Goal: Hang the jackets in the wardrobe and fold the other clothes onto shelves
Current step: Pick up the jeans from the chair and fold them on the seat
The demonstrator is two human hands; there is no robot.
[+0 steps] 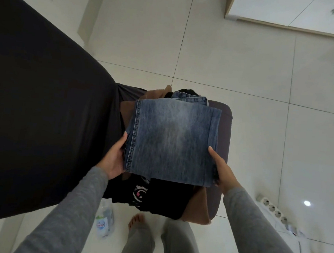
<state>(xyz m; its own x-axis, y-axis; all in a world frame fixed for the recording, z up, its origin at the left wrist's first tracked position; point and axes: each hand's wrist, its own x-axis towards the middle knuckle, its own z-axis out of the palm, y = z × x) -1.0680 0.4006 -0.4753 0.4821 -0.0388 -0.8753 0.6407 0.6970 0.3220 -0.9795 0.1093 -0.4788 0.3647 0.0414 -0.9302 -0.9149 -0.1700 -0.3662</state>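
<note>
Head view, looking straight down. I hold the folded jeans (pixel 172 141) between both hands, one at each side edge, so the layered denim stays square and does not slump open. My left hand (pixel 114 159) cups the stitched seam edge, its grip closed on the jeans with fingers running under the fold and the thumb side against the edge. My right hand (pixel 221 170) does the same on the opposite edge, grip likewise closed on the jeans, thumb lying on top near the hem. The two-sided hold looks chosen to lift the packet as one flat piece.

The jeans sit just above, or rest on, the pile of clothes (pixel 161 198); I cannot tell whether they touch it. That pile, showing black garments, one with a pink and white print, and a brown piece, lies on a grey stool (pixel 225 131), a raised spot for folding. More denim (pixel 190 98) shows at the far edge of the pile.

A large black surface (pixel 32 104), probably a bed, fills the left. A white cabinet (pixel 293 12), possibly the wardrobe, stands well apart at upper right. A water bottle (pixel 104 222) lies on the tiled floor (pixel 248 63) near my feet; a power strip (pixel 274 208) lies at right.

I judge the fold finished and the carry to a shelf as next.
</note>
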